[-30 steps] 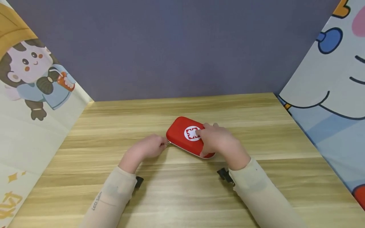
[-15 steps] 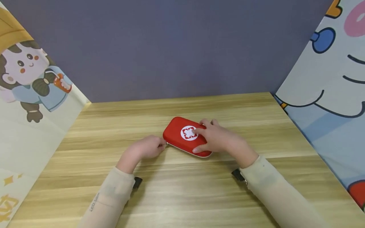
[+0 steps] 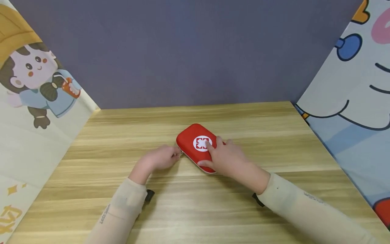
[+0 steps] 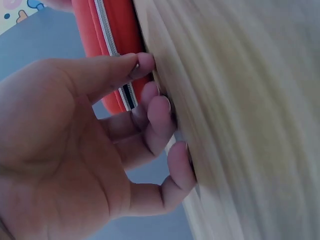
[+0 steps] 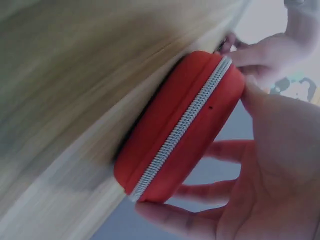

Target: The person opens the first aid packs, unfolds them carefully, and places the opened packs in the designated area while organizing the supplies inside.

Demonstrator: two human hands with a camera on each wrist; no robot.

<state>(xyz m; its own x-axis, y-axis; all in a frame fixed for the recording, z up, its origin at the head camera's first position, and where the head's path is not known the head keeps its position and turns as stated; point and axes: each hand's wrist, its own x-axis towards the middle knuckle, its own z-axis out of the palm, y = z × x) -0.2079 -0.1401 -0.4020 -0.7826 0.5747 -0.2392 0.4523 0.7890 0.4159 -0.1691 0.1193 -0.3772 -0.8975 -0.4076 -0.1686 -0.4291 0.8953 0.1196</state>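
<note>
A red zippered first-aid case (image 3: 190, 137) with a white round emblem lies flat on the wooden table, angled towards the right front. My left hand (image 3: 161, 157) pinches the small metal zipper pull (image 3: 181, 153) at the case's left corner, with thumb and index finger together. In the left wrist view the thumb hides most of the pull, beside the silver zipper (image 4: 106, 30). Spread over the case's right end, my right hand (image 3: 230, 157) grips it, thumb at the near edge and fingers over the top and far side. The right wrist view shows the zipper teeth (image 5: 182, 127) meshed along that end.
The wood-grain table (image 3: 182, 210) extends around the case on all sides. A grey-blue panel (image 3: 189, 51) rises behind it. Walls with cartoon prints stand at the left (image 3: 45, 81) and right (image 3: 350, 101).
My right hand has shifted its hold leftward over the case, and the case has turned slightly so its right end points more to the front. The left hand stays at the zipper pull.
</note>
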